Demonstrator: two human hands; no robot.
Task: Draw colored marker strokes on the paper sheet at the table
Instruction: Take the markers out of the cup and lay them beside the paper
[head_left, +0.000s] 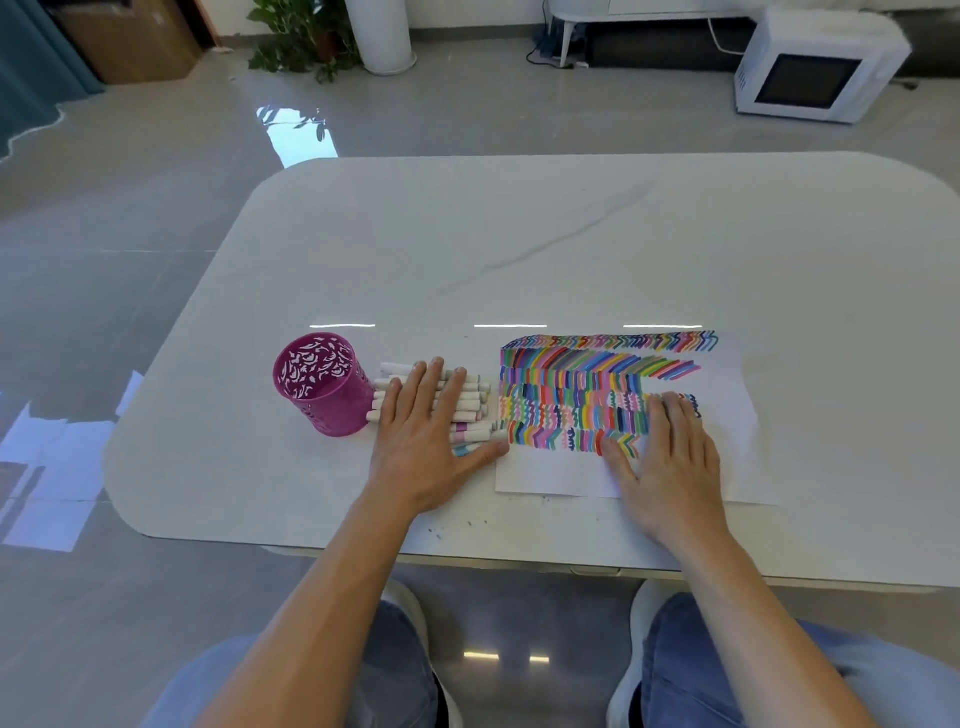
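A white paper sheet (727, 384) lies on the table's near right, covered across its upper part with rows of many-coloured marker strokes. My right hand (670, 457) rests flat on the sheet's lower middle, fingers spread, holding nothing. To the left of the sheet lies a pile of white-bodied markers (470, 397) on their sides. My left hand (428, 431) lies flat on top of that pile, fingers apart, its thumb reaching toward the sheet's left edge. It grips no marker.
A magenta perforated pen cup (324, 384) stands upright just left of the markers and looks empty. The white marble-look table (571, 244) has rounded corners. On the floor beyond are a white microwave (815, 67), a potted plant (301, 36) and a white cylinder (382, 34).
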